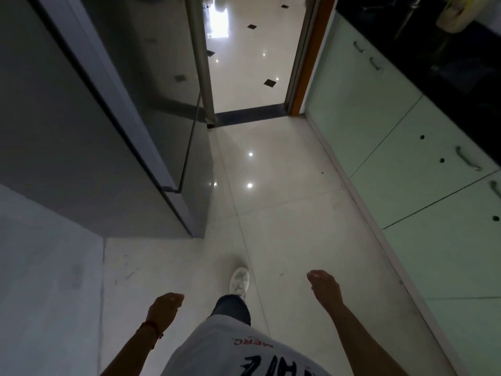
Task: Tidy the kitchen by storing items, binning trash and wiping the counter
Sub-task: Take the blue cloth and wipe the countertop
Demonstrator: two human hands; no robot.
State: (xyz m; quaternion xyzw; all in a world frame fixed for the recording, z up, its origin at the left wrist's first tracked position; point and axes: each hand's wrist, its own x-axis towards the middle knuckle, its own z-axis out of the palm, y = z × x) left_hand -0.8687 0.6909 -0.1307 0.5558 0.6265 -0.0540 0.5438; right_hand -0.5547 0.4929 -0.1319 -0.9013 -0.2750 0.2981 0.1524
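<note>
The counter (461, 85) runs off the right edge, and the pale bag (452, 14) on it (top corner) is cut off and blurred. Shirt lettering (273, 362) is cropped below.

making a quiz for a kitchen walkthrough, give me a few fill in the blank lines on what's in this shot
1. Both hands, left hand and right hand, hold ____.
2. The grey fridge stands on the person's ____ side.
3. The pale green cabinets sit under a ____ counter.
4. The white shoe points toward the open ____.

Missing words: nothing; left; black; doorway
</note>
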